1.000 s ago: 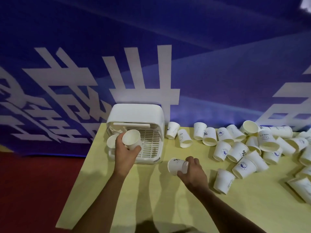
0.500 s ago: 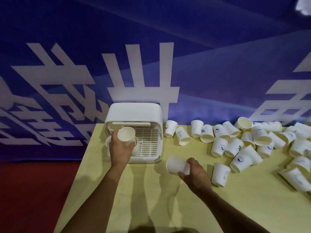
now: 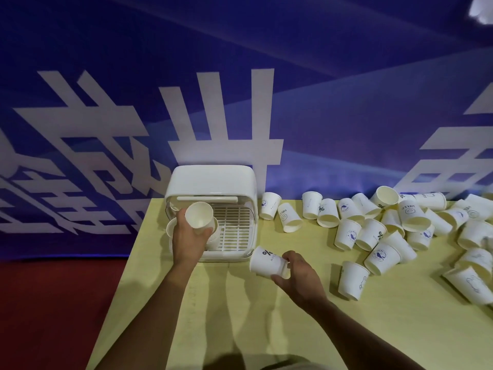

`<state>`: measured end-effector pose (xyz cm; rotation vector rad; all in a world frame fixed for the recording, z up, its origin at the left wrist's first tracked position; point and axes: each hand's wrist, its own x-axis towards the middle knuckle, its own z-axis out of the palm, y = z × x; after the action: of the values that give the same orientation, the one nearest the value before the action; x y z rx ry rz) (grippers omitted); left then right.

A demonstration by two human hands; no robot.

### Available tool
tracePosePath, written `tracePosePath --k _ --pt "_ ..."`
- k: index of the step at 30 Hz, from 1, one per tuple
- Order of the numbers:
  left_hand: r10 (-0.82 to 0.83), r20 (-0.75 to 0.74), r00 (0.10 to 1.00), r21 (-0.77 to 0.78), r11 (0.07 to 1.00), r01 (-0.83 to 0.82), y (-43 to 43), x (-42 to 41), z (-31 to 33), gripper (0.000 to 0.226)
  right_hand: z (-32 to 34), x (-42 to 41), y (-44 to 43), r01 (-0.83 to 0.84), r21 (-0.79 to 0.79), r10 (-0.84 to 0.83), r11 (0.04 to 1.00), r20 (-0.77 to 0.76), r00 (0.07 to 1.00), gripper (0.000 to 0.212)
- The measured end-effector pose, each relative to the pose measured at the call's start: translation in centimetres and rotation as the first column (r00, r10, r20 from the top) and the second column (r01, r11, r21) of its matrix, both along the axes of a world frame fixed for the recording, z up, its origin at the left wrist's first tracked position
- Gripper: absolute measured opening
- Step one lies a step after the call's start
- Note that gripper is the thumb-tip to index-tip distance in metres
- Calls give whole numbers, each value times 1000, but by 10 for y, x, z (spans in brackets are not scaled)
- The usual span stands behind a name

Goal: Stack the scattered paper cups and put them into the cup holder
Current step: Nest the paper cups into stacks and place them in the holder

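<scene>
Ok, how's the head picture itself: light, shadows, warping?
Head view: dim, bluish light; several overlapping shadows streak the table; the wide-angle lens bows the banner; print on the scattered cups is legible; white glare patch top right.

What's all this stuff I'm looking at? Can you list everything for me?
Cup holder: one, white, table's far left, against the banner.
Cups in holder: at least two, white, its left side.
Loose cups: twenty or so, white with blue prints, table's right.
Table: one, pale yellow.
Banner: one, blue with white characters, behind.
Floor: red, left.
Left hand: holds a white cup at the holder's opening.
Right hand: holds a printed cup before the holder.
</scene>
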<state>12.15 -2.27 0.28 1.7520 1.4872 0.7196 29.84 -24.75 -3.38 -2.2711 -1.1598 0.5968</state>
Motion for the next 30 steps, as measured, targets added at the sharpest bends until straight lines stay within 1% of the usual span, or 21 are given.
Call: tracePosePath --k 3,6,8,10,11,12,13,14,15,16,17,18,19,20,22,24,27,28,30 --pt "-13 -36 999 -72 997 11 2 3 -2 85 6 7 6 -23 -35 22 999 -12 1000 50" --pt "-39 -96 995 -86 996 31 2 3 -4 94 10 19 12 -14 -42 13 999 -34 999 47" --pt "-15 -127 992 -60 998 8 0 5 -3 96 13 27 17 4 -34 -6 999 -38 999 49" --pt "20 -129 991 35 999 -15 -4 6 -1 89 15 32 22 9 -24 -10 1000 -35 999 50" --pt "27 -101 995 87 996 -18 -7 6 1 81 16 32 25 6 -18 -7 1000 -40 999 51" --pt "20 -56 998 100 995 -15 -9 6 2 70 17 32 28 2 -6 -2 1000 -54 999 50" --pt "-5 -1 1000 54 999 5 -13 6 5 57 19 31 32 0 16 1 1000 -79 997 49" --pt "-61 44 997 -49 997 63 -15 6 6 46 20 29 36 3 46 3 999 -117 993 48" --pt "-141 85 986 -171 973 153 -18 5 7 43 22 25 40 2 81 11 997 -157 987 47" --pt "-225 125 966 -277 927 251 -21 5 5 49 25 22 45 -4 113 25 994 -184 983 46" --pt "-284 164 945 -362 874 325 -24 5 4 61 27 17 50 -22 136 48 991 -194 980 46" --pt "-302 198 932 -414 837 359 -28 5 2 73 30 12 55 -50 147 78 988 -191 978 46" --pt "-291 228 929 -432 825 365 -31 6 0 80 32 7 58 -82 151 110 985 -183 977 47" --pt "-259 255 932 -440 827 350 -33 5 -2 80 34 3 61 -114 153 140 982 -171 975 47" --pt "-202 289 936 -437 842 317 -34 4 -4 76 35 -3 65 -146 158 170 977 -150 974 48" --pt "-193 303 933 -434 844 315 -36 2 0 72 35 -6 67 -149 160 171 976 -138 975 49" --pt "-166 293 942 -408 869 280 -38 -1 7 56 34 -12 71 -152 169 174 974 -128 976 48" --pt "-153 293 944 -387 884 263 -36 -2 9 54 34 -14 73 -160 171 182 972 -125 975 48" --pt "-131 323 937 -344 906 245 -32 -6 11 58 32 -18 76 -189 155 207 970 -108 972 48"
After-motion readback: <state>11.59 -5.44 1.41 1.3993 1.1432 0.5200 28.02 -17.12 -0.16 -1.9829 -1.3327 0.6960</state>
